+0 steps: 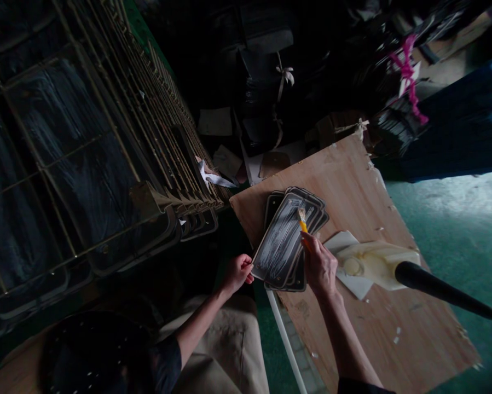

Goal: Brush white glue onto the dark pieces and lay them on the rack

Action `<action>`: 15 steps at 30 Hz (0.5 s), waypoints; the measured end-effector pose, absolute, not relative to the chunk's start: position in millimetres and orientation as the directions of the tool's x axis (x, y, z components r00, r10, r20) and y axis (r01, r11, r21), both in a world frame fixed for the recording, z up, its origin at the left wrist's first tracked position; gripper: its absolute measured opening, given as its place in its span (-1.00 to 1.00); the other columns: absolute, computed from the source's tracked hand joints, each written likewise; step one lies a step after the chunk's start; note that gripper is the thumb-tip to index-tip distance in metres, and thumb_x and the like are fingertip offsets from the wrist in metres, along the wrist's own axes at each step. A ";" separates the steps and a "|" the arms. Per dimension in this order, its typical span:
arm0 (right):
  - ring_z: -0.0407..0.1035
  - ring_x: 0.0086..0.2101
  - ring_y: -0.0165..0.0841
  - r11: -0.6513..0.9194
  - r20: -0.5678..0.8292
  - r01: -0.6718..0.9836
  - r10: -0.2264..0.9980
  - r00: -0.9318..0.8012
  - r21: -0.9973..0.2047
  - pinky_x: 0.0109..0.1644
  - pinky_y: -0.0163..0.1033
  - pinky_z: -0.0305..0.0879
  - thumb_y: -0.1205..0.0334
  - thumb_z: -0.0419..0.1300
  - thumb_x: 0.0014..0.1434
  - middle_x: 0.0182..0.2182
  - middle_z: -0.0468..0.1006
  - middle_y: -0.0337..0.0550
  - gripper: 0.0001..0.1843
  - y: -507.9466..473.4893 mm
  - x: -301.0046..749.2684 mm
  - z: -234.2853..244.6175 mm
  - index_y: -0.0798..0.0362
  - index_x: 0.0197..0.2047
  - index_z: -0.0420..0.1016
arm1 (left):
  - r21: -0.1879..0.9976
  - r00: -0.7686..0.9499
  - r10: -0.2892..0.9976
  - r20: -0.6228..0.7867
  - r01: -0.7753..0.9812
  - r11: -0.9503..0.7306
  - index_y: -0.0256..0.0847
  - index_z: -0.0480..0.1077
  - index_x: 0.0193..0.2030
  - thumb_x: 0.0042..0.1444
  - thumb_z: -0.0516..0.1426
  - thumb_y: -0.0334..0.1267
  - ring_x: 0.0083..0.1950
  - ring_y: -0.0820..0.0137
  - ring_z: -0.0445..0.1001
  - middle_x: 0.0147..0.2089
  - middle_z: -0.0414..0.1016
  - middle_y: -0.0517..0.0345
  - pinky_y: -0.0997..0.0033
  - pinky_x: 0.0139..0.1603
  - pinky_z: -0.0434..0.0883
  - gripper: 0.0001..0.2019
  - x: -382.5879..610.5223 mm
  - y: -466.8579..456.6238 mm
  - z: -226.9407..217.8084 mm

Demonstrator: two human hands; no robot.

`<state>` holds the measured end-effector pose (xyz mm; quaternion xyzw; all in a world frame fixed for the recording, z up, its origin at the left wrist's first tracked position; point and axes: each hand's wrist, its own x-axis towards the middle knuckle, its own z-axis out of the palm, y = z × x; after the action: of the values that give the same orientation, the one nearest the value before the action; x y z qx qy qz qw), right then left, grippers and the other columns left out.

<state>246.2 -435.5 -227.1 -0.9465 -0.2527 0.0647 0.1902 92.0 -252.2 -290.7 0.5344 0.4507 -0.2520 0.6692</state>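
Head view, 1 frame.

1. Right hand (319, 265): fingers closed round yellow handle of small brush (302, 221). Bristles rested on top sheet (281, 243), twd its far end.
2. Left hand (238, 272): thumb & fingertips pinched on near-left corner of top sheet, other fingers curled in.
3. Top sheet: black, rounded corners, pale rim, white streaks over its face. Lay uppermost on fanned stack (295, 280) of like sheets, at near-left edge of wooden board (352, 180).
4. Jug (377, 262): cream plastic, on white paper (346, 241), just right of right hand. Long black tapered part (443, 287) stuck out to the right; what it was, can't tell.
5. Wire racks (85, 137): left of board, dark streaked sheets lying in them.
6. Pink ribbon (407, 71): far right, among dark clutter.
7. Floor (455, 230): green, right of board.
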 end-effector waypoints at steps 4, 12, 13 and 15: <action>0.47 -0.37 -0.38 -0.772 -0.045 0.465 0.534 0.844 -0.433 -0.34 -0.33 0.25 0.21 -0.02 0.42 -0.28 0.60 -0.14 -0.73 -439.2 230.2 -213.9 0.08 0.03 0.44 | 0.500 0.482 0.138 -0.865 0.808 0.313 -0.26 0.32 -0.35 0.06 0.13 -0.39 -0.63 0.48 0.47 -0.56 0.39 0.32 0.61 -0.66 0.36 -0.97 92.1 -251.1 -286.9; 0.49 -0.34 -0.36 -0.819 0.035 0.409 0.433 0.901 -0.402 -0.35 -0.33 0.25 0.17 0.00 0.41 -0.23 0.62 -0.15 -0.72 -440.0 269.9 -222.5 0.01 0.05 0.46 | 0.497 0.478 0.139 -0.867 0.811 0.309 -0.26 0.32 -0.35 0.09 0.10 -0.43 -0.64 0.49 0.46 -0.57 0.40 0.30 0.60 -0.66 0.38 -0.97 93.3 -251.4 -284.3; 0.48 -0.34 -0.35 -0.824 0.026 0.411 0.436 0.899 -0.389 -0.37 -0.33 0.23 0.17 0.00 0.41 -0.22 0.62 -0.14 -0.71 -439.9 271.5 -226.3 0.02 0.05 0.46 | 0.485 0.467 0.138 -0.874 0.816 0.315 -0.26 0.31 -0.36 0.09 0.09 -0.45 -0.64 0.48 0.46 -0.59 0.39 0.31 0.59 -0.66 0.38 -0.95 93.6 -252.1 -285.2; 0.48 -0.35 -0.35 -0.823 -0.001 0.416 0.451 0.892 -0.386 -0.38 -0.33 0.22 0.17 0.00 0.40 -0.20 0.61 -0.13 -0.72 -439.9 267.8 -231.0 0.02 0.06 0.45 | 0.470 0.451 0.138 -0.882 0.821 0.324 -0.25 0.30 -0.37 0.09 0.08 -0.47 -0.65 0.48 0.45 -0.60 0.38 0.33 0.59 -0.67 0.38 -0.93 93.9 -253.1 -287.1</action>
<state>267.8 -439.9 -231.0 -0.9537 -0.2274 0.0460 0.1912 93.9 -253.1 -287.1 0.5231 0.4584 -0.2540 0.6721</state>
